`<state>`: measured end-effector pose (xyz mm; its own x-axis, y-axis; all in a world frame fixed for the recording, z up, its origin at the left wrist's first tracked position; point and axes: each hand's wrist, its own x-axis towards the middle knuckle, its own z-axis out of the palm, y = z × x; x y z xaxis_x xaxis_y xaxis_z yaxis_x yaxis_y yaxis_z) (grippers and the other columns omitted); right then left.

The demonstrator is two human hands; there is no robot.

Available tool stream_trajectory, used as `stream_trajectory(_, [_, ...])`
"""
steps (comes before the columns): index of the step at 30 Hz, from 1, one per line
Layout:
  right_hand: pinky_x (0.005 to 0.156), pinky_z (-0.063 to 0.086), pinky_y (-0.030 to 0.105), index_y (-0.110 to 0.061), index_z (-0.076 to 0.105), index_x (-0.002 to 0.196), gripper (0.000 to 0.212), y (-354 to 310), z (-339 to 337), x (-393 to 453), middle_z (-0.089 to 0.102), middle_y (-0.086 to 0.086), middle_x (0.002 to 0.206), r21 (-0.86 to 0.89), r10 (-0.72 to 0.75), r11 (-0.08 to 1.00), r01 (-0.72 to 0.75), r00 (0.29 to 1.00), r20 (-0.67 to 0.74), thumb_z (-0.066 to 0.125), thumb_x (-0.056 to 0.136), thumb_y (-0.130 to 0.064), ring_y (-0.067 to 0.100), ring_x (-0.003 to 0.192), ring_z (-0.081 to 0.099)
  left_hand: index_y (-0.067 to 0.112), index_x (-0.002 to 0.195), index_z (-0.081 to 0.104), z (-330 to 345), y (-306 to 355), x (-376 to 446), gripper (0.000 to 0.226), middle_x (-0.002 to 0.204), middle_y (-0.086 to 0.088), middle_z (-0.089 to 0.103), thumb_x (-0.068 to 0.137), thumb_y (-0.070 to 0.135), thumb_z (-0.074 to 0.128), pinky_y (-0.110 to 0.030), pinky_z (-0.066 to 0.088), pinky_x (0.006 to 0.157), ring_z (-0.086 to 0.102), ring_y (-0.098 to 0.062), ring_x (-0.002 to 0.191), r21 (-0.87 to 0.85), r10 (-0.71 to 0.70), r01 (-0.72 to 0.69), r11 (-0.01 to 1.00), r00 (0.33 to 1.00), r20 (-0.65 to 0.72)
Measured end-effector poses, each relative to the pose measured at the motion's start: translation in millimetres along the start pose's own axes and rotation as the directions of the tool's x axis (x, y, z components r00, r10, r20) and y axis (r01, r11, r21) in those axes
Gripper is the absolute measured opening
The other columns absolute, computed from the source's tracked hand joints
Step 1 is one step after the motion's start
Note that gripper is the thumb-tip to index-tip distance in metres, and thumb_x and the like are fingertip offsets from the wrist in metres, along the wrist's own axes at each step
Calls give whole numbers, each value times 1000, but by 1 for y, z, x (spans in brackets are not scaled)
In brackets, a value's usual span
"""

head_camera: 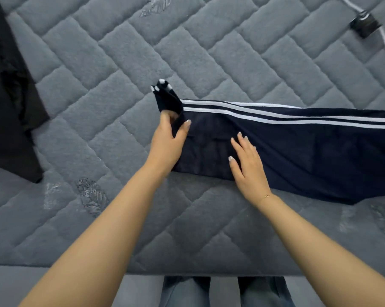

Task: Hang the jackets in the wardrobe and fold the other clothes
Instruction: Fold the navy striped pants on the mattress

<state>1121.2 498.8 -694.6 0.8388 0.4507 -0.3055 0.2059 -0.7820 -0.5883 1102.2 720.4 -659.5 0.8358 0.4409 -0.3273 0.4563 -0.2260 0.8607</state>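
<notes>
Quilted mattress (120, 63); left hand (167, 138) pinches navy trousers (297, 151) corner, right hand (247, 165) flat atop.

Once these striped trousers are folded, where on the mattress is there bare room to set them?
Bare quilted mattress lies between the black garment at far left and the navy striped trousers, and along the near edge below both hands. Upper right is tighter: a black charger with white cable lies there.

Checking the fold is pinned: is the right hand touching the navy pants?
Touching. The head view shows the right hand lying flat on the navy pants.
</notes>
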Motion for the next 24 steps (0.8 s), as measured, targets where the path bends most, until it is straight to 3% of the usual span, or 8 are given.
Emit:
stream_trajectory(4, [121, 13, 34, -14, 39, 147, 45, 54, -60, -23, 23, -2, 160, 28, 127, 992, -125, 989, -76, 45, 103, -17, 14, 149, 14, 21, 112, 40, 74, 37, -10, 21, 94, 10, 56, 98, 30, 54, -31, 37, 70, 57, -20, 89, 197, 26, -48, 979, 993, 112])
stream_trajectory(6, [121, 16, 35, -16, 41, 146, 44, 88, -90, -30, 26, -3, 159, 19, 154, 988, -153, 985, -83, 46, 102, -18, 14, 148, 17, 20, 128, 38, 113, 46, -13, 38, 108, 1, 59, 95, 25, 56, -35, 41, 73, 59, -26, 98, 354, -51, -6, 935, 987, 152])
stream_trajectory(8, [119, 21, 40, -16, 46, 143, 42, 126, -121, -33, 31, -1, 157, 2, 167, 986, -167, 982, -89, 47, 101, -17, 16, 146, 22, 18, 145, 27, 149, 53, -16, 62, 130, -10, 48, 92, 22, 60, -41, 43, 86, 50, -30, 114, 617, -150, 27, 787, 977, 149])
stream_trajectory(10, [118, 24, 43, -15, 51, 139, 39, 162, -152, -32, 35, 0, 155, -27, 152, 987, -156, 982, -110, 49, 101, -17, 19, 143, 27, 17, 149, 25, 183, 61, -20, 70, 136, -10, 39, 90, 24, 62, -39, 40, 91, 43, -29, 118, 772, -55, -43, 634, 993, 101])
stream_trajectory(13, [114, 29, 44, -10, 56, 134, 36, 218, -199, -22, 43, 6, 149, -97, 117, 986, -134, 980, -162, 51, 98, -11, 26, 138, 36, 22, 143, 38, 237, 80, -15, 57, 134, -3, 42, 91, 25, 62, -36, 36, 92, 42, -25, 119, 717, 189, -287, 635, 958, 216])
stream_trajectory(16, [110, 34, 45, -5, 57, 131, 36, 269, -240, -4, 48, 12, 142, -205, 83, 971, -119, 980, -178, 54, 96, -6, 32, 131, 42, 25, 142, 40, 286, 92, -2, 51, 138, 1, 41, 94, 33, 59, -34, 29, 101, 39, -21, 127, 699, 220, -420, 579, 906, 362])
stream_trajectory(21, [105, 31, 43, -7, 55, 133, 40, 336, -274, 26, 52, 14, 130, -343, 77, 930, -132, 983, -169, 58, 95, -18, 33, 123, 46, 25, 130, 52, 321, 90, 22, 42, 127, -3, 47, 93, 44, 58, -39, 29, 101, 42, -25, 119, 776, 188, -338, 532, 941, 281])
stream_trajectory(24, [101, 31, 41, -8, 62, 116, 30, 356, -282, 39, 57, 13, 110, -385, 13, 919, -84, 983, -184, 62, 93, -26, 34, 106, 51, 19, 109, 60, 319, 90, 31, 27, 118, -5, 51, 93, 41, 60, -40, 29, 95, 43, -28, 114, 796, 196, -304, 524, 952, 235])
